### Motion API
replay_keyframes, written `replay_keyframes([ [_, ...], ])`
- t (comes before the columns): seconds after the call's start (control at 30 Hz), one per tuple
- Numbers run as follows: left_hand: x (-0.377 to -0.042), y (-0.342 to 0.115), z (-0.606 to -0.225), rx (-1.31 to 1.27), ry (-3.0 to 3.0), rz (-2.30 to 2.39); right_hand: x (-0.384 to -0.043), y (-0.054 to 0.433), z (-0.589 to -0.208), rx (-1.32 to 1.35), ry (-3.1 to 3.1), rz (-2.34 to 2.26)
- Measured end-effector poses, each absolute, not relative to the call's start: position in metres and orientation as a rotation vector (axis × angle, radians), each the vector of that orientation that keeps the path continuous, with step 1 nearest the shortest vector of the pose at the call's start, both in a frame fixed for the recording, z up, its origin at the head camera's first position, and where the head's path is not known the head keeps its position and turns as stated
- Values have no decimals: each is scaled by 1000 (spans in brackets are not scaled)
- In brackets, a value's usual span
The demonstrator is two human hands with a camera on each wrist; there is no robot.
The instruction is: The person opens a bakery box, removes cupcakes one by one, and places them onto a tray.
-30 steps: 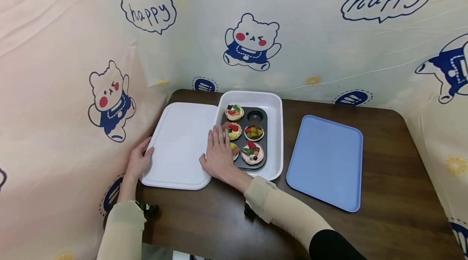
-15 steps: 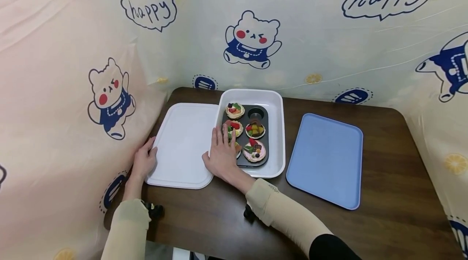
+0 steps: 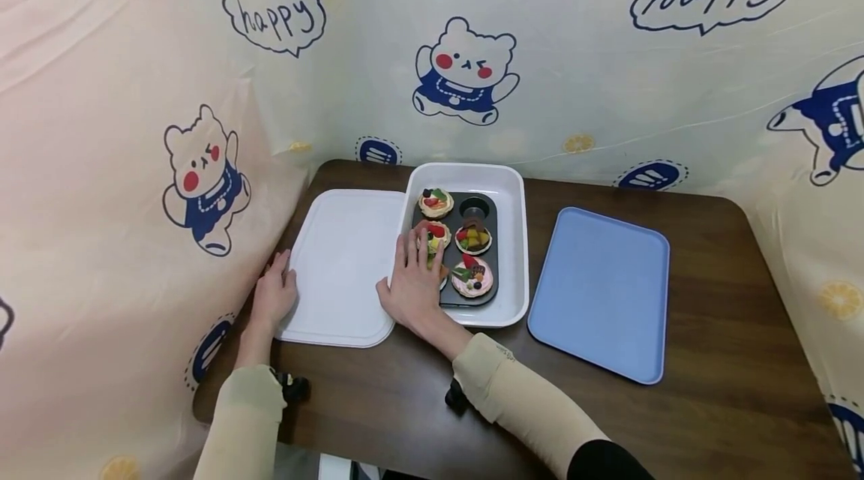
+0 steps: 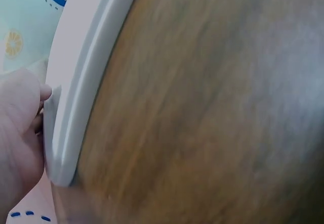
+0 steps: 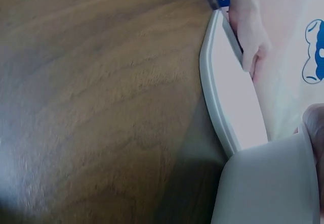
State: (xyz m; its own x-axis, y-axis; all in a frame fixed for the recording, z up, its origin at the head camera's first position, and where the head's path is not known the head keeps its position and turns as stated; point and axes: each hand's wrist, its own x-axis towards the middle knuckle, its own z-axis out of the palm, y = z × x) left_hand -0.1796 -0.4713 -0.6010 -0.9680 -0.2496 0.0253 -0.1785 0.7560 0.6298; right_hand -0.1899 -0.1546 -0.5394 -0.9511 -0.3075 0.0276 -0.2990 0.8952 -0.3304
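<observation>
A flat white tray lies at the left of the table. My left hand touches its outer edge, fingers along the side; in the left wrist view the thumb meets the white rim. Beside the tray stands a deeper white bin, holding a dark muffin pan with several fruit tarts, among them a pink one. My right hand lies over the bin's left rim with straight, spread fingers, partly covering the left-column tarts. The thumb points toward the white tray.
A blue tray lies on the brown table to the right of the bin. Behind and at the left, a printed curtain borders the table. One back cup of the pan holds no tart.
My left hand and the white tray's outer edge have shifted to the right. The bin and my right hand have shifted slightly right too.
</observation>
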Motion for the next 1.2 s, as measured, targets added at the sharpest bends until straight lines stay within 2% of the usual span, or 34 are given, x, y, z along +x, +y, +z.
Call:
replay_keyframes([
  [0.17, -190, -451, -597, 160, -2810, -939, -191, -157, -538, -460, 3049, -503],
  [0.33, -189, -377, -551, 38, -2729, -1217, -185, -147, -529, -496, 3057, -572],
  [0.4, -187, -346, -530, 8, -2753, -1302, -182, -132, -520, -530, 3068, -608],
  [0.47, -187, -322, -526, -28, -2750, -1331, -180, -111, -509, -554, 3086, -650],
  [0.63, -186, -292, -531, -48, -2766, -1437, -189, -41, -498, -489, 3100, -866],
  [0.83, -183, -271, -542, -27, -2654, -1686, -217, 25, -521, -276, 3030, -1104],
  [1.03, -181, -250, -558, 16, -2549, -1823, -219, 45, -560, -281, 2924, -1351],
  [1.2, -184, -241, -560, 13, -2476, -1859, -210, 44, -570, -251, 2799, -1636],
])
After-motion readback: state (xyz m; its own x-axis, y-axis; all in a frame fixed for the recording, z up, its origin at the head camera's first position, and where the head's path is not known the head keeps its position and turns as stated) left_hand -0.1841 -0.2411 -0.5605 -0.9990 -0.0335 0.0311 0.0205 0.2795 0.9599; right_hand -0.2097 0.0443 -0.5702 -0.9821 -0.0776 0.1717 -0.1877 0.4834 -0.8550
